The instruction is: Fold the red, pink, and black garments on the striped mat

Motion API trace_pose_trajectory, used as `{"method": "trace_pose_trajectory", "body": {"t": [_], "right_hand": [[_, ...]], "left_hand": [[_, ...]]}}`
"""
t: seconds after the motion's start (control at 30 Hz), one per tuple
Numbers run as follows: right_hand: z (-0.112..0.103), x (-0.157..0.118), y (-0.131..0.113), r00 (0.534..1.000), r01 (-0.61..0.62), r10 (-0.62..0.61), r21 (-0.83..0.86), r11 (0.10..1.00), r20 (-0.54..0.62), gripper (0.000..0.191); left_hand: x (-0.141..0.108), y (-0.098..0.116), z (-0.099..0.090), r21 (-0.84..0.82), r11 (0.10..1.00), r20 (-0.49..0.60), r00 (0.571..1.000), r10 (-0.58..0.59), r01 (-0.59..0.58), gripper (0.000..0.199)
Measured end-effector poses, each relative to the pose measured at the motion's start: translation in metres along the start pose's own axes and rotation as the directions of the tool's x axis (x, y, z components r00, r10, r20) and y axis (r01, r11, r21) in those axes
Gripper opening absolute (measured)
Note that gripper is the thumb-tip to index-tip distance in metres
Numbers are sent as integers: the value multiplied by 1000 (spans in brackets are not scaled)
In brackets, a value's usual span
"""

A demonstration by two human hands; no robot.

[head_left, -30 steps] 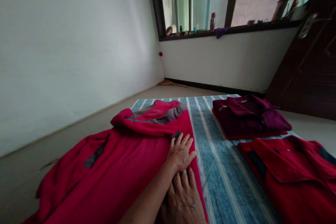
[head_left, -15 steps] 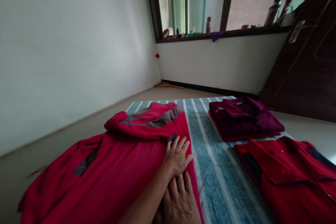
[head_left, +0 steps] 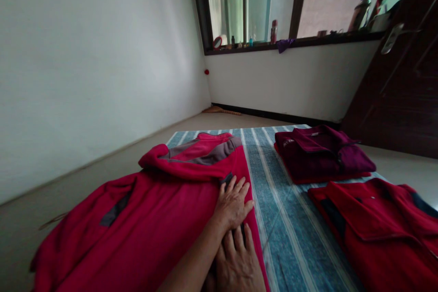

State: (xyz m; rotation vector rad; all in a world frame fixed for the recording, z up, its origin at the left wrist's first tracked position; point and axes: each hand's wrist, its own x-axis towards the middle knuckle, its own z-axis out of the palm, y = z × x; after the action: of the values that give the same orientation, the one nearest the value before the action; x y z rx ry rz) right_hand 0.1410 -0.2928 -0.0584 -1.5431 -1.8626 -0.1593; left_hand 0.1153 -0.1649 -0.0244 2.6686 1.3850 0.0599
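A pinkish-red jacket [head_left: 164,223] with grey panels lies spread at the left, one sleeve folded across it near the collar. My left hand [head_left: 232,203] rests palm down on its right side, fingers spread, fingertips at the dark cuff of the folded sleeve. Just below, my right hand [head_left: 239,260] lies flat on the same edge, fingers pointing away from me. Its thumb is hidden behind my left forearm. Neither hand grips the cloth visibly.
The jacket lies on a blue striped sheet [head_left: 284,219]. To the right are a folded purple jacket [head_left: 321,155] atop something red, and a folded red jacket [head_left: 386,228]. Beyond stand a white wall [head_left: 96,64], a windowsill [head_left: 253,48] with small items, and a dark door [head_left: 397,96].
The view has shifted slightly, so everything sits a little further right. Both hands stay at the same place on the jacket.
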Motion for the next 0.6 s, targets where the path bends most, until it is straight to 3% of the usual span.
{"method": "trace_pose_trajectory", "body": {"t": [0.6], "right_hand": [[-6, -1, 1, 999, 33, -33, -5, 999, 13, 51]], "left_hand": [[-2, 3, -2, -29, 1000, 16, 1000, -10, 10, 60]]}}
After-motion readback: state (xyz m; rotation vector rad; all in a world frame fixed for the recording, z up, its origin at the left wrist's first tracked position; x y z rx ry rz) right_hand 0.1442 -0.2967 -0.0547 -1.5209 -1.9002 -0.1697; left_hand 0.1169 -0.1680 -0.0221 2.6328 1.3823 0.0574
